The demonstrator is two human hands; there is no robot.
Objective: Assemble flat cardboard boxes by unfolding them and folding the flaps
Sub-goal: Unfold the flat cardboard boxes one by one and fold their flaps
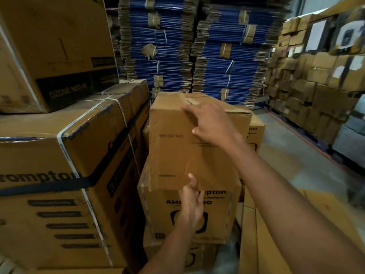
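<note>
The cardboard box (173, 147) stood upright in the middle of the scene, plain brown with faint print on its near face. It sat on top of a printed carton (158, 218), and tape ran across its closed top flaps. The right hand (212, 125) lay open against the upper part of the near face, fingers spread and reaching toward the top edge. The left hand (191, 206) met the box at its lower near edge with the thumb laid on the face; whether its fingers gripped that edge could not be told. A large strapped carton (59, 165) stood just left of the box. Behind it rose tall bundles of flat blue cardboard (167, 46). Stacked brown boxes (316, 86) lined the far right, and flat cardboard sheets (276, 234) lay at the near right.
</note>
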